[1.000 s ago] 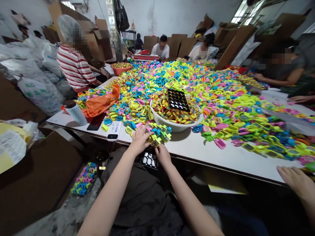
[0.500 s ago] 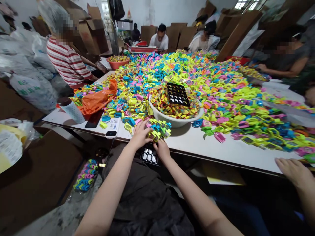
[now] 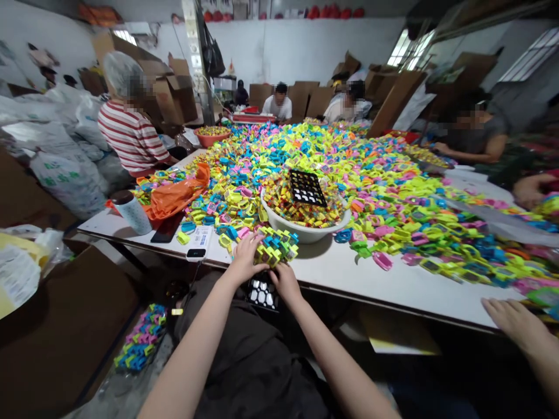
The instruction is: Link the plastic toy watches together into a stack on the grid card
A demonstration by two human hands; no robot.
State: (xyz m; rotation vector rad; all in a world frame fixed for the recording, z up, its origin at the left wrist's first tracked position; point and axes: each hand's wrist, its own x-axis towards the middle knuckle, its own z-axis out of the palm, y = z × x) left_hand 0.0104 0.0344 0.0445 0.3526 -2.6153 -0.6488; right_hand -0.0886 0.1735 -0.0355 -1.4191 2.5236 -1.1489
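A block of yellow-green and blue toy watches [image 3: 277, 246] is held between my two hands at the table's front edge. My left hand [image 3: 245, 256] wraps round its left side, the thumb along the lower edge. Fingers of my right hand [image 3: 286, 280] are curled against its lower right corner. Just below the hands, over my lap, lies a black tray with white cells [image 3: 262, 294]. Behind the block stands a white bowl [image 3: 308, 234] of small wrapped pieces, with an empty-looking black tray [image 3: 308, 187] on top.
A large heap of colourful toy watches [image 3: 393, 203] covers the white table [image 3: 345, 279]. At the left are a patterned bottle [image 3: 133, 214], an orange bag [image 3: 177, 195] and a phone [image 3: 166, 228]. Another person's hand [image 3: 515, 320] rests at the right edge. Several people sit around.
The camera view has tilted up, so the table and people appear lower. My hands still hold the watch block, which looks turned slightly. Another person's arm now shows at the far right.
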